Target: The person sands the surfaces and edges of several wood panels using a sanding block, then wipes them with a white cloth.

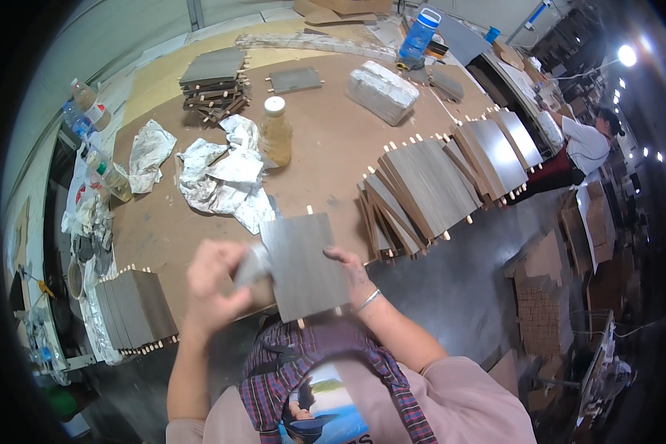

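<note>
Wood panel (303,263) gripped by right hand (351,270); left hand (214,285) fingers clutch rag (251,268).

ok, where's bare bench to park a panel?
Bare patches: brown top between the yellow-liquid bottle, the wrapped white block and the leaning panel row; a smaller strip between the crumpled foil and the left panel stack. Crowded: left edge with bottles, and the near edge where both hands hold a panel.
</note>
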Action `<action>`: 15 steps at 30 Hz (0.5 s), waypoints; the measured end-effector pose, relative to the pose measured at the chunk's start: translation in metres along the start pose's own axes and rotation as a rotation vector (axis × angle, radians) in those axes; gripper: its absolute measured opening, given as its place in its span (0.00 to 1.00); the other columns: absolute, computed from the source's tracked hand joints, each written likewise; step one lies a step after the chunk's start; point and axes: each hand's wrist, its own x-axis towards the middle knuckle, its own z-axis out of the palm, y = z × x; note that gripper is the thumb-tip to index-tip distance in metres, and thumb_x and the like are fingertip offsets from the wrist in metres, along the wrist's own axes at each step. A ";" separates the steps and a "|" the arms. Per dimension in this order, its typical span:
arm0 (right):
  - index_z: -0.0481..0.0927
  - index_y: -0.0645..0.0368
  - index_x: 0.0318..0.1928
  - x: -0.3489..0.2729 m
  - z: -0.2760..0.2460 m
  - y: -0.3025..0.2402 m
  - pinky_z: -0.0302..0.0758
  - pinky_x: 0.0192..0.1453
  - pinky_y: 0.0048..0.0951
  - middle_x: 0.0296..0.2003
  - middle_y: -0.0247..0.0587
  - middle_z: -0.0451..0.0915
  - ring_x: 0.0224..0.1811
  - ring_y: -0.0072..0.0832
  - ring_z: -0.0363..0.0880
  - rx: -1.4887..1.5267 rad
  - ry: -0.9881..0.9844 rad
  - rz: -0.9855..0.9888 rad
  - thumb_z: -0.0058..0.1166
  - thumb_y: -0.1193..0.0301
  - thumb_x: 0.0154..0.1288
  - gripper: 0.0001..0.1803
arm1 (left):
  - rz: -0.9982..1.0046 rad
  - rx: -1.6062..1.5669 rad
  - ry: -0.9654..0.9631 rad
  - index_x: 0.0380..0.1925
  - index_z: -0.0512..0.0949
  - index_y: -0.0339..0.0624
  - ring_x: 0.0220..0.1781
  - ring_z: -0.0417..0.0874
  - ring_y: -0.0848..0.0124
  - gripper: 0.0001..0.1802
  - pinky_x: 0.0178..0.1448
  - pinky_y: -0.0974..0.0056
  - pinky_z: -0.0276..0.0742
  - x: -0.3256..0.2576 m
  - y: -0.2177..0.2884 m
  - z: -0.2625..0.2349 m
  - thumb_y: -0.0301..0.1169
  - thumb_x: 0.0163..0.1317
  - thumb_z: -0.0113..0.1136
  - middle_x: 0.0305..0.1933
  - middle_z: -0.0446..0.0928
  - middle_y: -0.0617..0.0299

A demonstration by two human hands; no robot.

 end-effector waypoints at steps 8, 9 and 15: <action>0.66 0.62 0.67 0.014 0.005 0.013 0.73 0.66 0.44 0.60 0.44 0.75 0.61 0.37 0.76 -0.175 -0.172 -0.341 0.53 0.72 0.68 0.28 | -0.431 -0.345 0.295 0.53 0.80 0.35 0.44 0.79 0.72 0.27 0.47 0.67 0.77 0.002 -0.017 -0.010 0.23 0.47 0.61 0.47 0.78 0.61; 0.65 0.62 0.67 0.019 0.001 0.015 0.73 0.67 0.44 0.60 0.43 0.75 0.62 0.37 0.75 -0.123 -0.148 -0.355 0.53 0.72 0.68 0.28 | -0.375 -0.358 0.291 0.53 0.79 0.35 0.45 0.79 0.71 0.27 0.47 0.67 0.76 0.006 -0.009 -0.012 0.23 0.47 0.61 0.48 0.78 0.60; 0.70 0.52 0.65 0.026 0.004 0.026 0.78 0.45 0.35 0.38 0.37 0.77 0.37 0.30 0.77 -0.169 -0.240 -0.240 0.47 0.56 0.73 0.25 | -0.039 -0.296 -0.011 0.45 0.80 0.33 0.39 0.79 0.61 0.27 0.43 0.61 0.78 -0.011 0.034 0.037 0.27 0.39 0.67 0.42 0.81 0.53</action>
